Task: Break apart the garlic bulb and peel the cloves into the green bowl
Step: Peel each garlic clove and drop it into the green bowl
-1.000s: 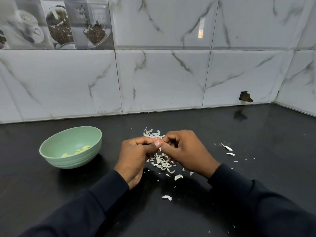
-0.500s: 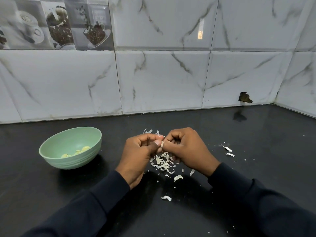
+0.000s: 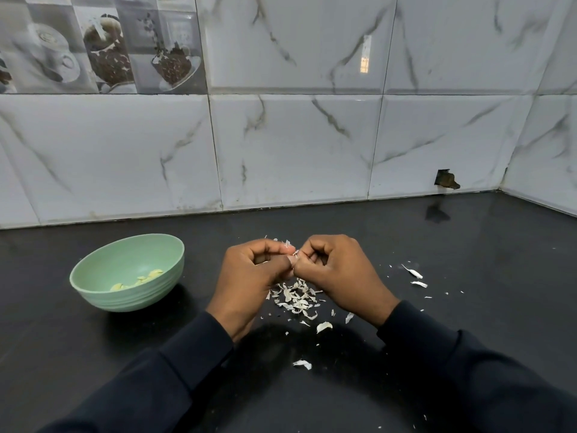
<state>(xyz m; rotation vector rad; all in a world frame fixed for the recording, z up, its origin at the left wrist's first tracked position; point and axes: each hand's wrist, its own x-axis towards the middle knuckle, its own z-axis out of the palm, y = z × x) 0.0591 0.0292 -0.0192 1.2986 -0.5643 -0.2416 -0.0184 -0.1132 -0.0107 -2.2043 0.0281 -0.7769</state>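
My left hand [image 3: 253,276] and my right hand [image 3: 338,273] meet over the black counter, fingers curled, pinching a small garlic clove [image 3: 295,254] between their fingertips. Most of the clove is hidden by the fingers; only a pale sliver shows. A heap of white garlic skins [image 3: 295,296] lies directly under the hands. The green bowl [image 3: 93,276] stands to the left of my left hand, with several peeled yellowish cloves [image 3: 137,281] at its bottom.
More skin scraps lie to the right [image 3: 413,273] and toward me [image 3: 302,364] on the black counter [image 3: 468,260]. A marble-tiled wall closes the back and the right corner, with a broken hole [image 3: 446,179] near the counter.
Both hands have stayed in place, pinching the clove; the fingers shifted slightly as they work at its skin. The bowl has not moved.
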